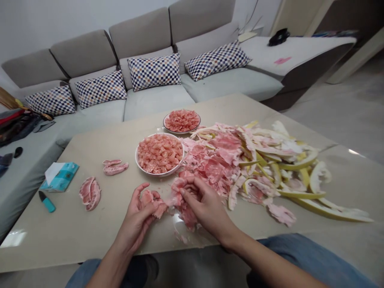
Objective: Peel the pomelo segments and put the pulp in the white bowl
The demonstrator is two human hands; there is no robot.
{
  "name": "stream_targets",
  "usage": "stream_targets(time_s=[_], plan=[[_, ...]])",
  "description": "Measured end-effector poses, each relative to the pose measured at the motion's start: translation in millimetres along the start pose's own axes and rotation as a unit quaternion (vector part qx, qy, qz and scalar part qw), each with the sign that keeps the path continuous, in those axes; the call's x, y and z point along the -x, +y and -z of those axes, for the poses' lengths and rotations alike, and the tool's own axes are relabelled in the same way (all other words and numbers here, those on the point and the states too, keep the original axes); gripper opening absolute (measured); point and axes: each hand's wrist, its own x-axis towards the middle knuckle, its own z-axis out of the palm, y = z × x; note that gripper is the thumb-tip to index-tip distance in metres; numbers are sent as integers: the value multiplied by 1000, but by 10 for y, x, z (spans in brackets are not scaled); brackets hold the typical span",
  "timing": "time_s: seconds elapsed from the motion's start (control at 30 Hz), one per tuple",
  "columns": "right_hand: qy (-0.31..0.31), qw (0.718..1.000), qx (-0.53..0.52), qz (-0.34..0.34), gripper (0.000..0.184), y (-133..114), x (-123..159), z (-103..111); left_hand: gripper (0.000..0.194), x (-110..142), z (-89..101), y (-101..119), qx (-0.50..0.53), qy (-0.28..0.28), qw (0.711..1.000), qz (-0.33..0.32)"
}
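Note:
Near the table's front edge, my left hand (141, 212) curls around a piece of pink pomelo flesh (159, 209). My right hand (204, 204) pinches pink pomelo membrane (177, 188) just to its right, and the two hands are close together. Loose pink membrane (188, 218) lies under the right hand. Right behind the hands stands a white bowl (160, 174) heaped with peeled pomelo pulp. A dark-rimmed plate (168, 130) farther back also holds pulp. Several unpeeled pomelo segments (90, 194) rest on the table to the left.
A large heap of membranes (222, 160) and yellow-green pomelo rinds (300, 196) covers the table's right side. At left are a blue tissue pack (61, 180) and a small teal-handled knife (48, 203). A grey sofa (156, 102) with checkered cushions stands behind the table (114, 224).

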Motion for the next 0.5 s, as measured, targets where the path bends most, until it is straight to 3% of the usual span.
stream_targets(time_s=[0.17, 0.37, 0.5], plan=[[35, 997, 69, 31, 16, -53, -96, 157, 54, -9, 24, 52, -3, 17, 1000, -13], [-76, 997, 11, -12, 16, -19, -66, 66, 42, -4, -15, 27, -27, 5, 999, -16], [-113, 991, -43, -61, 17, 1, -14, -37, 25, 8, -15, -57, -121, -3, 992, -44]])
